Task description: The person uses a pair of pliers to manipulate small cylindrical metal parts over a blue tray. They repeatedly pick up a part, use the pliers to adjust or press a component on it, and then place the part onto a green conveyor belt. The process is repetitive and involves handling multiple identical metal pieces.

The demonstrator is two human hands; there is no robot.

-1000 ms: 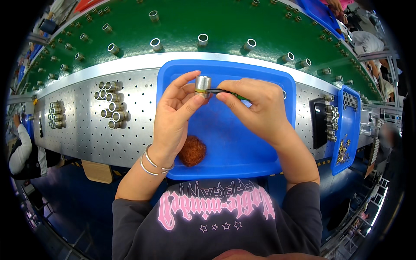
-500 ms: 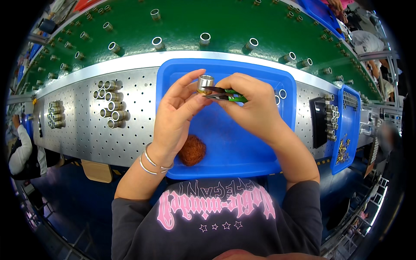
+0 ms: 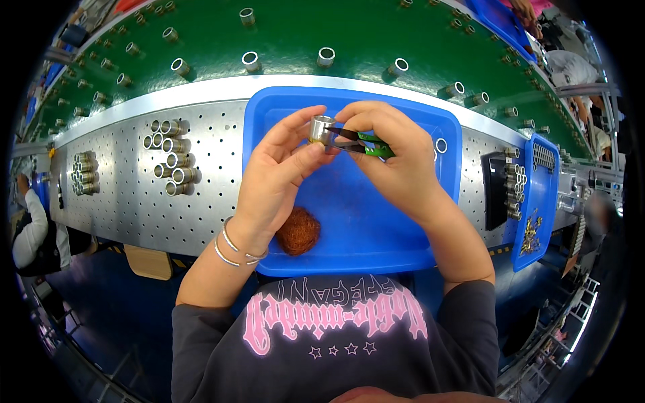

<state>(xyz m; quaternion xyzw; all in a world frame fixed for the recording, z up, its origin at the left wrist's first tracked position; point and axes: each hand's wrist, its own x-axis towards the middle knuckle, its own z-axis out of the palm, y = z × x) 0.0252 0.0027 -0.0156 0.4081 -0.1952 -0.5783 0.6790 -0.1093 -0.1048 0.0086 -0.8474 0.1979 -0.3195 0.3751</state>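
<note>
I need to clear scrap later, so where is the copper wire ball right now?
In the head view the copper wire ball lies in the blue tray, near its front-left corner, just right of the left hand's wrist.

Long bench of shiny grey metal, full of small holes, curves left to right. Behind it, wide green belt with rows of small metal rings standing on it. Pile of metal tubes on bench at left, smaller pile further left. Narrow blue tray at right, black holder just beside it. Blue floor below. Tan box under bench edge. Another person's white sleeve at far left. Bright, even light.
</note>
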